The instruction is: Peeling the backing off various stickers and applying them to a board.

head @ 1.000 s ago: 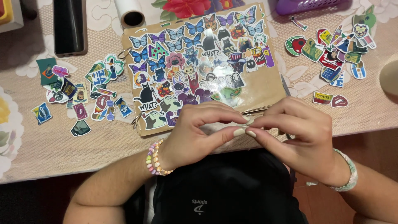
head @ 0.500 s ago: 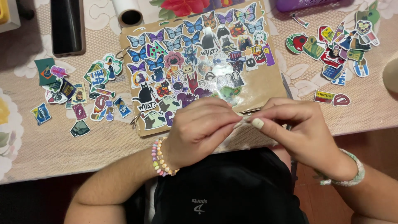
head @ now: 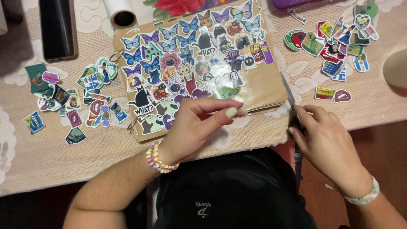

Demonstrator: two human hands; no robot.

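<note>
Left hand [head: 193, 127] pinches small sticker [head: 220, 113] at notebook [head: 263, 85] near edge; right hand [head: 326, 146] fingers grasp dark blade tool [head: 289, 94] at tabletop [head: 51, 157] near edge.

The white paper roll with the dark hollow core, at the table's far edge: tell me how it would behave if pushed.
The white paper roll lies on its side, so it would probably roll readily across the lace tablecloth. Its hollow core suggests it is light for its size. Pushed right, it would likely stop against the sticker-covered brown notebook beside it.
</note>
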